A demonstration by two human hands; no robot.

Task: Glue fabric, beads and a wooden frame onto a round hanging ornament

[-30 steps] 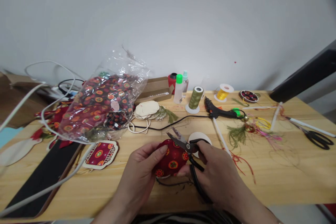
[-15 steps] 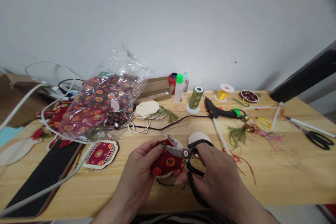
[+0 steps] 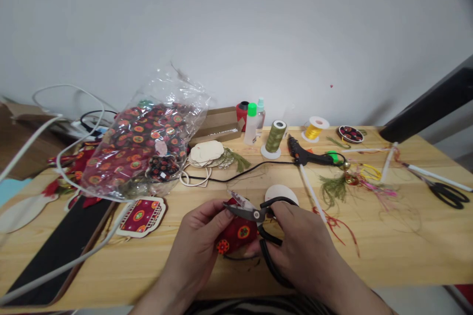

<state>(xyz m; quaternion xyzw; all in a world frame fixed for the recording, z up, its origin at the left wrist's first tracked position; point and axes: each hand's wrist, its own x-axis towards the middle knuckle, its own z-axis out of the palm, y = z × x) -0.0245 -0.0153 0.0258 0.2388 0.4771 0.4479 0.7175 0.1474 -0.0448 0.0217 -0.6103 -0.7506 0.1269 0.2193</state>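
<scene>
My left hand (image 3: 194, 241) pinches a small piece covered in red patterned fabric (image 3: 238, 236), holding it just above the wooden table (image 3: 388, 251). My right hand (image 3: 306, 248) grips black-handled scissors (image 3: 258, 214), fingers through the loops. The blades are slightly parted at the upper edge of the fabric piece, pointing left. A pale wooden disc (image 3: 281, 192) lies on the table just behind the scissors.
A clear bag of red patterned fabric (image 3: 142, 150) lies at the left, with a fabric-covered wooden shape (image 3: 141, 215) before it. Behind are wooden cutouts (image 3: 207, 152), bottles (image 3: 252, 124), thread spools (image 3: 275, 137), a glue gun (image 3: 308, 156), tassels (image 3: 336, 188), and a second pair of scissors (image 3: 445, 193). White cables (image 3: 55, 167) cross the left side.
The fabric piece has been turned and lowered a little in my left hand. The scissors have swung round to point further left along its top edge.
</scene>
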